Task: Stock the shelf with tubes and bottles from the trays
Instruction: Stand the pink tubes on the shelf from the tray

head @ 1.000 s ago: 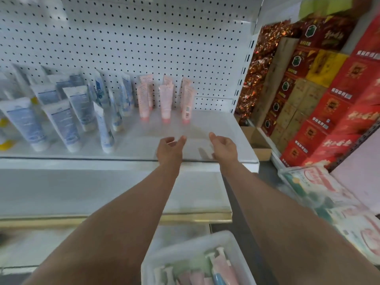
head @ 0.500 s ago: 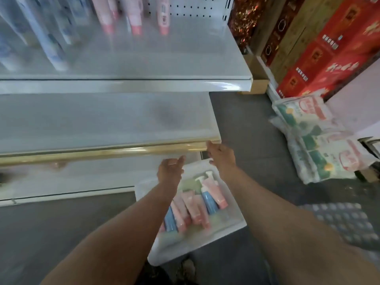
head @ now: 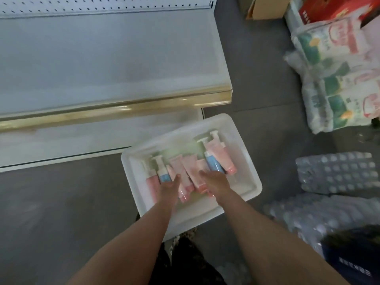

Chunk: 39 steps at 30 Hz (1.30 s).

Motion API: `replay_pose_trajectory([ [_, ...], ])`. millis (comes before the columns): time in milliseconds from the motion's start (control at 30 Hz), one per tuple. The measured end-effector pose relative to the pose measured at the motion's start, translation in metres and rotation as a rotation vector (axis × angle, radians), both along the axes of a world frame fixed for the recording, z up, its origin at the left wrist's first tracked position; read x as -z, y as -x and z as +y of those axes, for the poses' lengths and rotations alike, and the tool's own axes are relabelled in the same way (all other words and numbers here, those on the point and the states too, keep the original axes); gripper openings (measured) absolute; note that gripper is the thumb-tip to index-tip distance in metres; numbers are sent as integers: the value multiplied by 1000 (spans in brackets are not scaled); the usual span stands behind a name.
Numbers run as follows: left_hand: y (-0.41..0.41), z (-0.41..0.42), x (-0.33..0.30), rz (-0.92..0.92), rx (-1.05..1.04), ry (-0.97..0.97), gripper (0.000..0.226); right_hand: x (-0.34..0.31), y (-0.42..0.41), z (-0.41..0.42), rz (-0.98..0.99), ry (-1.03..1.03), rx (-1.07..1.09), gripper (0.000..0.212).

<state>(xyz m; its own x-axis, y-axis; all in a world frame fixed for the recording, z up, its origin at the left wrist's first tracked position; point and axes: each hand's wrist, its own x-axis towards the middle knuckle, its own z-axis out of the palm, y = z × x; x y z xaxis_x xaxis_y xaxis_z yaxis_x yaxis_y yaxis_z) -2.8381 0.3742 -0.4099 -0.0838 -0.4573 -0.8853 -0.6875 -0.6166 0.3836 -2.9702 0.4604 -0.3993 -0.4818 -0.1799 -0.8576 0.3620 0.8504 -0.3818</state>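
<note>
A white tray (head: 245,140) sits on the grey floor below the shelf (head: 102,58). It holds several pink tubes (head: 190,171), a blue pump bottle (head: 212,163), a second blue pump bottle (head: 163,176) and a pink pump bottle (head: 221,155), all lying flat. My left hand (head: 169,187) reaches down onto the pink tubes beside the left blue bottle. My right hand (head: 216,181) rests on the tubes at the foot of the right blue bottle. Their fingertips are hidden behind the backs of the hands. Neither hand has lifted anything.
The shelf has a gold front rail (head: 123,108) just above the tray. Wrapped packs (head: 333,79) lie on the floor at right, with shrink-wrapped bottles (head: 337,173) nearer me. A cardboard box (head: 265,7) and a red carton (head: 329,7) stand at top right.
My view dropped from the upper stocked shelf to the floor tray. Both hands came down from the shelf edge and now touch the tubes in the tray.
</note>
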Motion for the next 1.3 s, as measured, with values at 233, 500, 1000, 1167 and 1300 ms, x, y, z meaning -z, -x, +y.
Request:
replay_pose_trajectory([
  [233,11,3,30,-11,-268,-23,62,47,-15,-3,-37,10,66,49],
  [500,26,12,33,-81,-208,-110,48,68,-12,-5,-149,16,213,33],
  [1000,24,16,50,-302,-33,69,48,92,-7,0,-159,-41,218,40],
  [1167,26,18,49,-310,32,11,39,81,12,12,-389,90,369,30],
  [1300,24,28,52,-286,2,-53,39,79,10,19,-419,110,388,32],
])
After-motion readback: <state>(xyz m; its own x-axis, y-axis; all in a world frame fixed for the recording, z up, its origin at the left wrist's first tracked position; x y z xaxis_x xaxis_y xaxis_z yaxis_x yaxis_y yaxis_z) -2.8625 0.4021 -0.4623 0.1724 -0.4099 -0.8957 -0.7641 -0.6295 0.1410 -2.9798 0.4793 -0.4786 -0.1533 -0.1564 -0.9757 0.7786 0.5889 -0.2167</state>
